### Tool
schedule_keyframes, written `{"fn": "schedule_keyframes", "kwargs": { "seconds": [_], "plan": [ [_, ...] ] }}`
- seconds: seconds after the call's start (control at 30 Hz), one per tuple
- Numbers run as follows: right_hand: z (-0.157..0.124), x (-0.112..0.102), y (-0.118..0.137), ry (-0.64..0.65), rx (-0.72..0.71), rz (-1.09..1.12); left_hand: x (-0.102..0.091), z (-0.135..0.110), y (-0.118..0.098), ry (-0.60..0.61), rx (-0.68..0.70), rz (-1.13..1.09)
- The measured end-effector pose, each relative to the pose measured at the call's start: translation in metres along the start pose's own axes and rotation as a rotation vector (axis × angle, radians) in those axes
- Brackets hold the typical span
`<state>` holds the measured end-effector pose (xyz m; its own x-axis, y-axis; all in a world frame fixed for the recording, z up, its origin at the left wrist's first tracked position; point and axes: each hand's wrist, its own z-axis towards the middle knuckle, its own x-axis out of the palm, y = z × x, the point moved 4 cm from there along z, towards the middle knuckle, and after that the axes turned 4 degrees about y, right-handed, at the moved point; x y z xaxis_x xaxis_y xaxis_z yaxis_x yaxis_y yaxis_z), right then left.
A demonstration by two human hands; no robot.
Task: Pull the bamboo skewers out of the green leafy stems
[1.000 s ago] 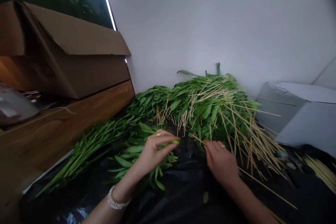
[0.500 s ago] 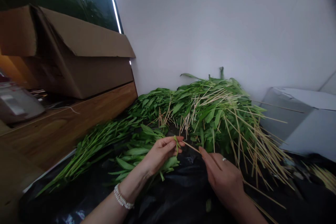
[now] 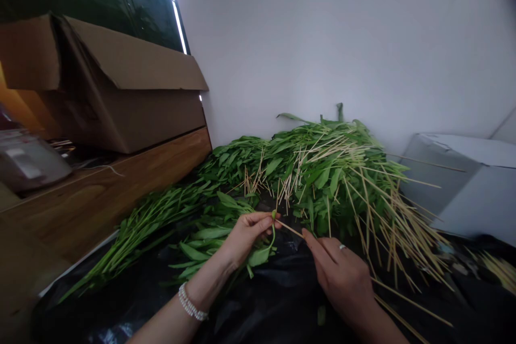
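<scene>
My left hand (image 3: 246, 236) pinches a leafy green stem (image 3: 274, 230), which curls over the fingertips and droops towards a leaf below. In my right hand (image 3: 341, 269), held between thumb and fingers, is a thin wooden skewer (image 3: 291, 228). The skewer slants up to the left and meets the stem at my left fingertips; whether its tip has gone into the stem is hidden. Below and behind my left hand lies a small pile of leafy stems (image 3: 209, 234). A white beaded bracelet (image 3: 189, 301) circles my left wrist.
A large heap of greens (image 3: 330, 172) with many skewers sticking out rests against the white wall. More long stems (image 3: 133, 236) lie at the left on black plastic sheeting (image 3: 258, 312). A cardboard box (image 3: 133, 113) stands on a wooden ledge (image 3: 121, 193); a white box (image 3: 475, 188) is at right.
The stem's end has turned over at my left fingertips and its tail now hangs lower. My right hand has shifted slightly left with the skewer, so less of the skewer shows.
</scene>
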<state>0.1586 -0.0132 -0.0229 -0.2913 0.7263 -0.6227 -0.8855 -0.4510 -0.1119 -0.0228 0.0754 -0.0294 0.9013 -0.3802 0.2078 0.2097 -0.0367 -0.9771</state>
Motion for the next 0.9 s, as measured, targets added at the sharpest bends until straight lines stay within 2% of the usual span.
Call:
{"fn": "schedule_keyframes", "kwargs": {
  "seconds": [0.27,0.57,0.9],
  "plan": [
    [0.002,-0.001,0.002,-0.004,-0.004,0.001,0.0,0.0,0.0,-0.002,-0.028,0.027],
    [0.001,-0.001,0.006,-0.015,0.015,-0.005,0.002,-0.001,-0.001,0.002,0.001,0.109],
    [-0.001,0.002,0.01,-0.011,0.031,-0.004,0.008,-0.002,0.006,0.018,-0.041,0.127]
  ]
}}
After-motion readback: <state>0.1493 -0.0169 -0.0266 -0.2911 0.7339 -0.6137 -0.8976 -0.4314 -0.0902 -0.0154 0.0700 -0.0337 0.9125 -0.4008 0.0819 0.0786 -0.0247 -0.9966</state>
